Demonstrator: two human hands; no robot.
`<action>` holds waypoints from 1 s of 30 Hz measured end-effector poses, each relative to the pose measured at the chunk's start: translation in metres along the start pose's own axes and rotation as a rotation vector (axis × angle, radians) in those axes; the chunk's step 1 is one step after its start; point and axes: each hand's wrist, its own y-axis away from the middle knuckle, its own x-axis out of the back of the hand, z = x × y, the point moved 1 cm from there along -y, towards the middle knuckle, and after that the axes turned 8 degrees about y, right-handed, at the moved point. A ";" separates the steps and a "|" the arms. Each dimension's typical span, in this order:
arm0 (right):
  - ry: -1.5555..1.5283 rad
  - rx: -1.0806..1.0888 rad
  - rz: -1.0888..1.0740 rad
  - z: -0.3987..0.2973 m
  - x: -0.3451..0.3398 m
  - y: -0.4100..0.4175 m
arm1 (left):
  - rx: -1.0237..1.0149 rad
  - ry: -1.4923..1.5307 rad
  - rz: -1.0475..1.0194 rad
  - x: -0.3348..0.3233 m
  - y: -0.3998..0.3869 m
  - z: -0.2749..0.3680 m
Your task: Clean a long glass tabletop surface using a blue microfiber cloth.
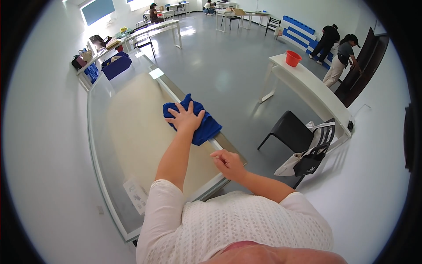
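Observation:
A crumpled blue cloth (pixel 208 129) lies over the right-hand edge of a long glass-topped cabinet (pixel 145 132) with a white frame. My left hand (pixel 186 118) is spread flat on the cloth, fingers apart and palm down. The cloth hangs a little past the frame, hiding part of it. My right hand (pixel 229 164) is loosely curled by the cabinet's near right corner, with nothing seen in it. Beige shows through the glass. A white printed sheet or box (pixel 135 194) shows near the left front; whether it is under the glass, I cannot tell.
A dark blue bin (pixel 116 66) stands at the cabinet's far end. To the right are a black chair (pixel 290 130) with bags and a white table (pixel 306 74) bearing a red bucket (pixel 293 58). Two people stand by a dark door (pixel 366 69); others are farther back.

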 end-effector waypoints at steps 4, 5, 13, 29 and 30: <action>0.014 -0.002 0.002 0.004 -0.001 -0.001 | -0.126 0.005 -0.039 0.001 0.005 0.012; 0.014 0.007 0.024 0.003 0.000 -0.002 | -0.159 0.001 -0.052 0.001 0.008 0.012; -0.066 -0.086 0.079 0.013 0.000 -0.002 | -0.144 0.063 -0.028 0.004 0.017 -0.013; 0.074 -0.072 0.183 0.015 0.003 -0.007 | 0.436 -0.032 0.201 0.066 0.059 -0.292; 0.084 -0.074 0.171 0.014 0.004 -0.007 | 0.460 -0.038 0.188 0.070 0.067 -0.306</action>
